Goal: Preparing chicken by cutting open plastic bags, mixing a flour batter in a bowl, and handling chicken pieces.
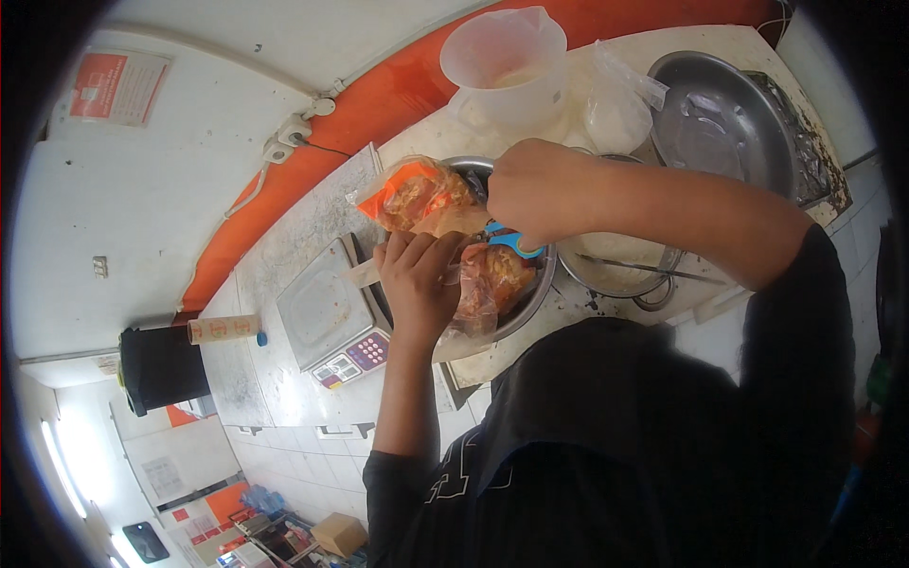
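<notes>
My right hand (542,192) is closed round the blue handles of a pair of scissors (516,242); the blades are mostly hidden. With bent fingers, my left hand (418,276) grips the clear plastic between two bulging bags. The far bag (417,196) holds reddish-orange marinated pieces, perhaps meat, and carries an orange label. Similar pieces fill the near bag (492,282), just right of my left fingers. Both bags rest in or over a metal bowl (542,301), whose rim shows at the near right.
A digital scale (327,308) stands left of the bowl. To its right is a pot (615,251) of pale liquid with a utensil across it. A translucent jug (507,71), a knotted plastic bag (615,114) and a large metal basin (720,123) line the back. A cup stack (223,328) is far left.
</notes>
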The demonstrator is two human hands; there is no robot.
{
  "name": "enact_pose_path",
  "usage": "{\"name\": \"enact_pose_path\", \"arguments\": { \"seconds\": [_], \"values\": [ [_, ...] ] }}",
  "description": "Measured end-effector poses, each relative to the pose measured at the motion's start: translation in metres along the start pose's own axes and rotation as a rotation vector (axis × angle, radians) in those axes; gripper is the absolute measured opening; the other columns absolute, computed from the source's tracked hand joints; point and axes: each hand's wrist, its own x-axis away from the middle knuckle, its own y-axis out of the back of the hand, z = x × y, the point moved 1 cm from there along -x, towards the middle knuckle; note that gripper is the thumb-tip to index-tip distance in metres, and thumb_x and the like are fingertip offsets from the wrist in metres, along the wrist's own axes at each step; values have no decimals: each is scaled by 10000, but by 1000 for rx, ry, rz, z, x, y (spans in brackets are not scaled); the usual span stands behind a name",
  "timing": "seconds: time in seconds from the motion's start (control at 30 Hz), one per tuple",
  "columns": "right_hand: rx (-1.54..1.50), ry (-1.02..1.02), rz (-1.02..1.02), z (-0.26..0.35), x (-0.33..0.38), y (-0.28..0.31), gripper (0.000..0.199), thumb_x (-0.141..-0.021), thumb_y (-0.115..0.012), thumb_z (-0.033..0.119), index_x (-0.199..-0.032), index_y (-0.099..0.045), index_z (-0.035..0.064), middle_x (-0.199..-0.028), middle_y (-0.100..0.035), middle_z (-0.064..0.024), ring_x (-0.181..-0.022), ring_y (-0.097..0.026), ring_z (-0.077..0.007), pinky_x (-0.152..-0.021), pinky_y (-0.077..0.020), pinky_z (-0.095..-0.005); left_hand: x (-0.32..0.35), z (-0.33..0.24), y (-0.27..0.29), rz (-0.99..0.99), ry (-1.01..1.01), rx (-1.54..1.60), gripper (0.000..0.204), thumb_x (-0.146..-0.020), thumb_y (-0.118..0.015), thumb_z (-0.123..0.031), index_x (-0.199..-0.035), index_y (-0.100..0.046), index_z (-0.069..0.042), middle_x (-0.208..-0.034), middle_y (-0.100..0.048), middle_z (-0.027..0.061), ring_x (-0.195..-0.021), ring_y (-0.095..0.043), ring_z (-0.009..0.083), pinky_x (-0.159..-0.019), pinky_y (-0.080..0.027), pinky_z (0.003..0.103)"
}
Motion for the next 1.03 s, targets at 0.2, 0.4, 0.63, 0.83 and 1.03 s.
{"name": "enact_pose_path", "arguments": {
  "seconds": [0.2,0.4,0.63,0.83,1.03],
  "values": [
    [-8,19,-16,0,-4,4,213,-606,-723,266,-641,-708,57,-595,-630,-136,-607,-640,-295,-571,-498,-407,2,-5,-5,-15,-38,-3,271,-643,-703,-74,-901,-699,-157,-703,-542,-17,-741,-521,201,-705,-351,365],
    [-11,30,-28,1,-3,-2,235,-595,-724,283,-637,-705,52,-591,-626,-140,-593,-634,-308,-572,-500,-407,-2,2,3,-21,59,24,259,-646,-727,-24,-883,-715,-127,-722,-603,-14,-724,-506,218,-728,-372,360],
    [-16,-56,77,-14,21,10,286,-594,-719,323,-604,-687,38,-571,-612,-139,-575,-620,-316,-556,-490,-408,4,21,5,-59,175,70,243,-643,-725,-11,-863,-713,-112,-693,-611,-1,-722,-491,217,-741,-372,352],
    [-35,-87,22,-13,20,9,322,-571,-726,353,-597,-686,35,-552,-594,-139,-585,-619,-308,-549,-488,-403,-3,7,0,-16,113,92,241,-645,-734,-9,-868,-707,-98,-698,-601,2,-728,-490,213,-745,-367,353],
    [-33,-40,-33,-5,0,5,332,-574,-729,364,-615,-698,35,-587,-627,-123,-636,-649,-290,-593,-509,-398,-5,-3,3,58,55,64,181,-725,-721,-65,-900,-715,-112,-744,-608,-8,-764,-518,210,-760,-373,367]
  ]
}}
